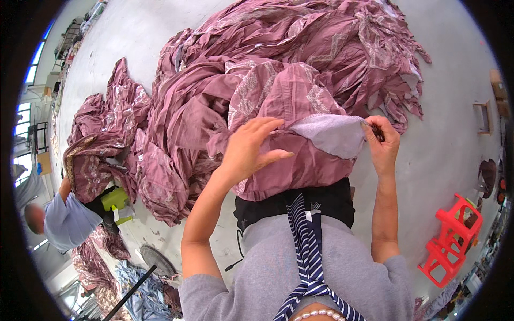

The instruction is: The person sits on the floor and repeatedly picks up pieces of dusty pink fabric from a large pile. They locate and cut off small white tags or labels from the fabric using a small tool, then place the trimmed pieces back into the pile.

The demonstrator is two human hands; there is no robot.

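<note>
Fabric in right hand; 1 unreadable white label on tie.

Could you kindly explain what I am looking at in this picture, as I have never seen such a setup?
Certainly. There is no machine, just a person's two bare hands. The single picture comes from a wide fisheye camera on their head, looking down, so edges bend. A large heap of mauve patterned fabric lies on the pale floor. The right hand pinches a pale lilac cloth piece; a small dark brown thing there is unclear. The left hand is open, holding nothing visible. A red plastic stool is at right; another person is at left.
</note>
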